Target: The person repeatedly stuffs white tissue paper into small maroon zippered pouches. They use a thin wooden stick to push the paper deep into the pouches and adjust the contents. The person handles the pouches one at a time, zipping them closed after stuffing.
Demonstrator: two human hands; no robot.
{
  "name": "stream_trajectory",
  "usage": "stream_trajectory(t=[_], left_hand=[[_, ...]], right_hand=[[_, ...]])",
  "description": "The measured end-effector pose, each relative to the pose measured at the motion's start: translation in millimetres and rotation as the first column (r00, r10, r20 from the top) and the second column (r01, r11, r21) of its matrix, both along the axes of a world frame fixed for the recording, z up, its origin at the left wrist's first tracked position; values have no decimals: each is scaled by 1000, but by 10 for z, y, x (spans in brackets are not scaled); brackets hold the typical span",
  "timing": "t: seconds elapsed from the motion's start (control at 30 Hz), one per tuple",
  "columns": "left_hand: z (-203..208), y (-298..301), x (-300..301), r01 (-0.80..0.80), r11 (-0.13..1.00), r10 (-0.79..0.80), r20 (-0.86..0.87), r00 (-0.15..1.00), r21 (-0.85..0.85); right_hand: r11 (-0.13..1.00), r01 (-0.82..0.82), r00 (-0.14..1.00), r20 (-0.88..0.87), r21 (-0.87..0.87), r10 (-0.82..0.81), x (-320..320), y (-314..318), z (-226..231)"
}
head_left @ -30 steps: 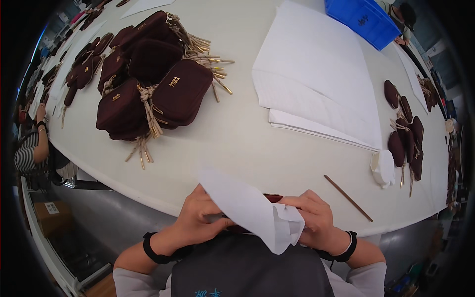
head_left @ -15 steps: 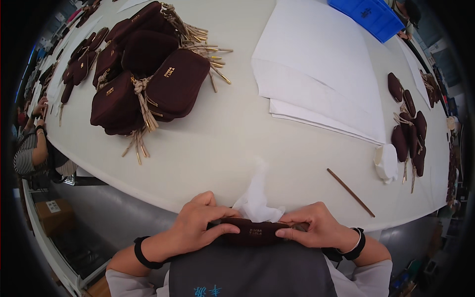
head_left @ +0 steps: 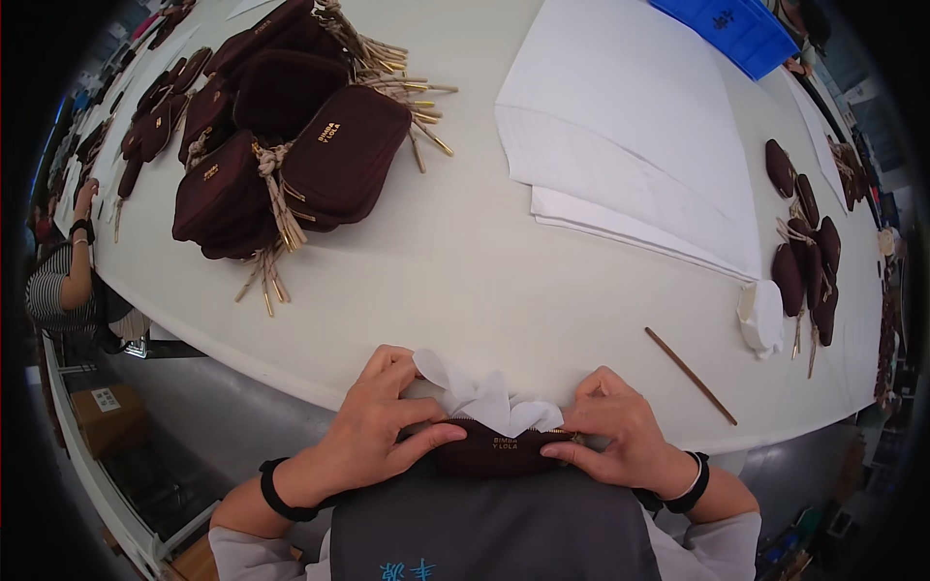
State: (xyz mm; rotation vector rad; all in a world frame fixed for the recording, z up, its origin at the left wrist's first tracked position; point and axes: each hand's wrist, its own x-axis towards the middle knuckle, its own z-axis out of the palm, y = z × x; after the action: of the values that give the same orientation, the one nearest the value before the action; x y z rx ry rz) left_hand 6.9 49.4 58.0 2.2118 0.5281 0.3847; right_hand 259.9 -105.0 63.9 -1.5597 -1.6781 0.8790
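Note:
Close to my body, at the table's near edge, both hands hold a small dark burgundy zip pouch (head_left: 499, 457) with gold print. Its zip is open along the top, and crumpled white tissue paper (head_left: 489, 399) sticks up out of the mouth. My left hand (head_left: 383, 421) pinches the pouch's left end with thumb and fingers, its upper fingers beside the tissue. The right end, by the gold zip teeth, is gripped by my right hand (head_left: 615, 426), thumb on the front. What lies inside the pouch is hidden.
A heap of burgundy pouches (head_left: 291, 136) with beige cord tassels lies at the left on the pale table (head_left: 436, 281). White paper sheets (head_left: 630, 136), a brown stick (head_left: 690, 376), a white wad (head_left: 761, 318), more pouches (head_left: 806, 261) and a blue crate (head_left: 731, 29) are toward the right. Another person's arm (head_left: 79, 257) shows far left.
The tissue, which stood up in a tall peak, now spreads lower and wider toward my left hand. My fingers have lifted along the pouch's top. At far left, the other person's arm has moved.

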Motion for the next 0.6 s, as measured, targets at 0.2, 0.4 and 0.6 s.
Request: stream_trajectory(t=[0.2, 0.4, 0.6], left_hand=[[-26, -8, 13, 56, 997, -52, 71, 996, -51], [17, -108, 19, 20, 946, -14, 21, 1000, -322], [-24, -84, 56, 253, 955, -251, 28, 967, -154]], right_hand=[[997, -51, 985, -166, -56, 41, -49, -16, 4], [969, -186, 952, -274, -164, 136, -9, 64, 96], [873, -373, 927, -166, -314, 336, 24, 154, 77]])
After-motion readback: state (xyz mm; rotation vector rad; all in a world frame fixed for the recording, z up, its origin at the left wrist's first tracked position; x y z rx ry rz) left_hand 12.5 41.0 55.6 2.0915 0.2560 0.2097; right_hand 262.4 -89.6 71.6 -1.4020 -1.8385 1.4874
